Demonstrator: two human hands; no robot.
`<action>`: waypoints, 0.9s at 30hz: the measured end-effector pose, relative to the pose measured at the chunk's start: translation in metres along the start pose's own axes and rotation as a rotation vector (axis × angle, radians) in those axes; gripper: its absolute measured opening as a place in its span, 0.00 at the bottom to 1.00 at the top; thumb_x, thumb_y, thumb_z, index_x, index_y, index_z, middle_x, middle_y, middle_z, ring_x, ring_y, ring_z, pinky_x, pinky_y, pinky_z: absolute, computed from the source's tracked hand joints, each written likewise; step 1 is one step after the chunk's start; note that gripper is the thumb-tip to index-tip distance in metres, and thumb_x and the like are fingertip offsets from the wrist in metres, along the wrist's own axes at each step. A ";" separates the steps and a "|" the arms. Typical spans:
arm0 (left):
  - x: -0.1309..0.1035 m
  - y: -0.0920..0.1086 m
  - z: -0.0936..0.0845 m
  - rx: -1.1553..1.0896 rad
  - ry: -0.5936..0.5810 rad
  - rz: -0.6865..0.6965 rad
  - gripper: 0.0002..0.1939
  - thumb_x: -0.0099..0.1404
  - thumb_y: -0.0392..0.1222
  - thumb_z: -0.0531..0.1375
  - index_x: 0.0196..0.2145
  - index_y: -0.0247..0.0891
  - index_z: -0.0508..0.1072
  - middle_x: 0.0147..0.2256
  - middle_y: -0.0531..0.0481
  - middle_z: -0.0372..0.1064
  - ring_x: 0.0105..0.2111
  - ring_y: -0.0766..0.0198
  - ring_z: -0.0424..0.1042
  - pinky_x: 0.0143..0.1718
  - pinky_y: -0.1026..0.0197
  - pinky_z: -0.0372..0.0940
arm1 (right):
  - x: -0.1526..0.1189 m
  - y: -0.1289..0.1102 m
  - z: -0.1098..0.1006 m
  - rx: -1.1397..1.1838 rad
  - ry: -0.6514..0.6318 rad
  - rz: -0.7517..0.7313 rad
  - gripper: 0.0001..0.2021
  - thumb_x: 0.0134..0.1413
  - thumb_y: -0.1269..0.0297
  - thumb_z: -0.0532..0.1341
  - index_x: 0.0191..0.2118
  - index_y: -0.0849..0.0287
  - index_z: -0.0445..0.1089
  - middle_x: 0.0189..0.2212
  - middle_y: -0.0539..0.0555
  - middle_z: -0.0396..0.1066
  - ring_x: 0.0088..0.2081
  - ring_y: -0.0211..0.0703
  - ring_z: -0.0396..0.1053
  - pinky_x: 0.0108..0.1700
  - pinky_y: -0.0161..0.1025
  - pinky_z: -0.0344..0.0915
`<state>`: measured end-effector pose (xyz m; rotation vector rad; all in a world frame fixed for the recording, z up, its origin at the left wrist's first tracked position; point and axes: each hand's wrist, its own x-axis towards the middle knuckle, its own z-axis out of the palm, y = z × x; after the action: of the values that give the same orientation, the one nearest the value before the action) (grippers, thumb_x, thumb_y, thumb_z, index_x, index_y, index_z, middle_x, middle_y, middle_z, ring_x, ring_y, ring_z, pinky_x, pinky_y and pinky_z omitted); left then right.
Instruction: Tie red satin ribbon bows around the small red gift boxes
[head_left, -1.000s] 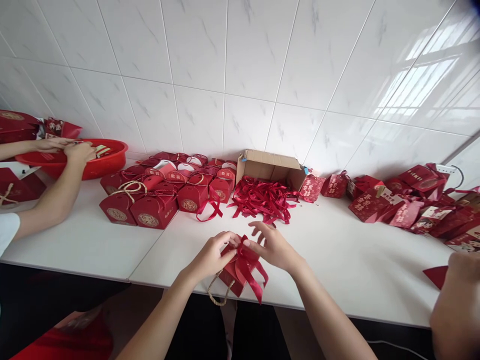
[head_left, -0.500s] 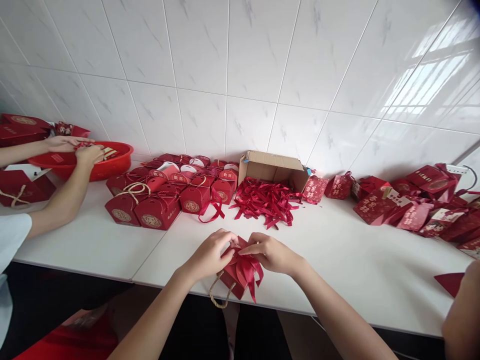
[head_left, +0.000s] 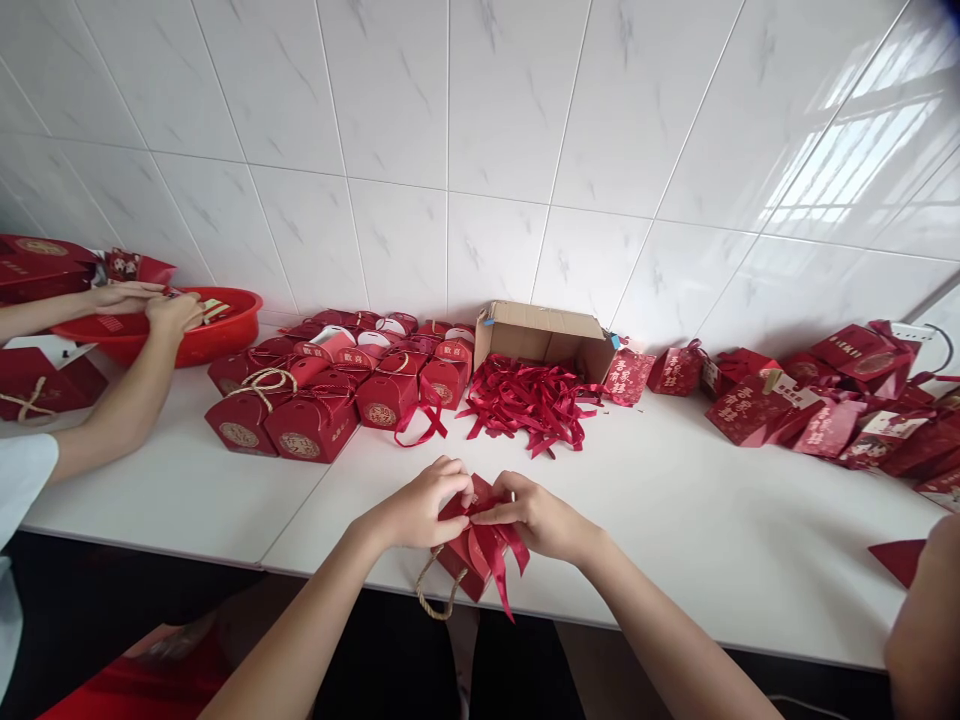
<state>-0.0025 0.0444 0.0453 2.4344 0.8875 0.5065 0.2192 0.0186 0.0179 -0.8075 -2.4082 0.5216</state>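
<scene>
A small red gift box [head_left: 456,562] stands at the table's front edge, a twisted rope handle [head_left: 433,598] hanging from its near left side. Red satin ribbon [head_left: 491,550] lies over its top, with loose tails draping down the right side. My left hand [head_left: 424,508] is closed at the top left of the box, thumb and fingertips pinching the ribbon. From the right, my right hand [head_left: 540,515] pinches the ribbon too, its index finger reaching across to the left thumb. The ribbon right between the fingertips is partly hidden.
Finished-looking red boxes [head_left: 315,415] cluster at left centre. A ribbon pile [head_left: 529,405] spills from a cardboard box [head_left: 544,318]. Red bags [head_left: 825,425] crowd the right. At left, a co-worker's hands [head_left: 169,310] work over a red basin [head_left: 225,335]; another person's arm [head_left: 926,610] shows at right.
My fingers have drawn together over the box top, the right index finger now reaching the left thumb. The ribbon tails have shifted slightly. The view has moved a little.
</scene>
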 end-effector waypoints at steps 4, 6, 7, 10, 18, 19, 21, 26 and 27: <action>0.003 -0.006 -0.001 -0.113 -0.068 -0.033 0.07 0.52 0.31 0.53 0.27 0.41 0.67 0.38 0.48 0.61 0.45 0.56 0.61 0.46 0.57 0.61 | -0.001 0.000 0.001 0.063 0.013 0.010 0.22 0.56 0.79 0.56 0.48 0.46 0.74 0.39 0.55 0.65 0.38 0.40 0.68 0.39 0.37 0.70; 0.005 -0.010 -0.001 -0.247 -0.136 -0.056 0.08 0.52 0.30 0.50 0.25 0.40 0.66 0.42 0.48 0.61 0.49 0.55 0.59 0.47 0.57 0.61 | -0.001 0.001 0.002 0.094 0.015 0.003 0.21 0.56 0.79 0.57 0.48 0.47 0.74 0.38 0.55 0.65 0.38 0.39 0.68 0.40 0.37 0.70; 0.005 -0.011 -0.001 -0.314 -0.169 -0.064 0.07 0.52 0.31 0.50 0.24 0.40 0.65 0.44 0.47 0.61 0.51 0.55 0.58 0.48 0.57 0.61 | -0.001 0.001 0.003 0.113 0.015 -0.010 0.20 0.55 0.79 0.57 0.47 0.49 0.75 0.38 0.55 0.65 0.38 0.39 0.68 0.41 0.37 0.69; 0.008 -0.012 -0.001 -0.420 -0.210 -0.085 0.05 0.53 0.33 0.51 0.23 0.39 0.64 0.49 0.47 0.61 0.55 0.54 0.55 0.51 0.57 0.60 | 0.000 0.002 0.004 0.160 0.012 -0.045 0.19 0.54 0.80 0.57 0.46 0.52 0.76 0.38 0.56 0.64 0.39 0.39 0.67 0.42 0.37 0.69; 0.009 -0.010 0.005 -0.478 -0.081 -0.126 0.13 0.65 0.47 0.54 0.26 0.41 0.70 0.58 0.51 0.63 0.65 0.55 0.41 0.63 0.49 0.44 | -0.004 0.002 0.008 0.194 0.002 0.020 0.22 0.55 0.81 0.54 0.46 0.50 0.75 0.39 0.55 0.61 0.39 0.39 0.65 0.41 0.38 0.68; 0.008 -0.010 0.007 -0.466 -0.077 -0.124 0.13 0.65 0.48 0.55 0.25 0.41 0.71 0.58 0.51 0.63 0.66 0.55 0.40 0.63 0.48 0.43 | -0.005 0.002 0.009 0.199 0.006 0.027 0.22 0.55 0.81 0.54 0.47 0.49 0.75 0.39 0.55 0.61 0.39 0.39 0.65 0.41 0.38 0.68; 0.006 -0.012 0.009 -0.433 -0.067 -0.123 0.15 0.65 0.48 0.55 0.24 0.41 0.71 0.58 0.51 0.63 0.66 0.55 0.40 0.63 0.48 0.43 | -0.005 0.003 0.010 0.210 0.010 0.034 0.22 0.55 0.81 0.55 0.46 0.48 0.75 0.39 0.55 0.60 0.39 0.39 0.64 0.42 0.38 0.68; 0.002 -0.018 0.009 -0.420 -0.059 -0.100 0.12 0.62 0.47 0.58 0.24 0.41 0.69 0.57 0.51 0.64 0.65 0.55 0.45 0.62 0.49 0.47 | -0.006 0.002 0.011 0.226 0.022 0.044 0.21 0.57 0.80 0.54 0.46 0.49 0.76 0.37 0.54 0.59 0.38 0.38 0.64 0.41 0.39 0.67; 0.002 -0.018 0.009 -0.401 -0.047 -0.098 0.11 0.62 0.46 0.58 0.24 0.41 0.68 0.56 0.50 0.65 0.64 0.54 0.46 0.62 0.49 0.48 | -0.006 0.001 0.010 0.224 0.024 0.042 0.21 0.57 0.80 0.53 0.46 0.49 0.76 0.37 0.54 0.58 0.37 0.38 0.64 0.41 0.39 0.67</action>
<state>-0.0057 0.0548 0.0280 2.0228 0.7936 0.5312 0.2174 0.0140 0.0071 -0.7632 -2.2647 0.7775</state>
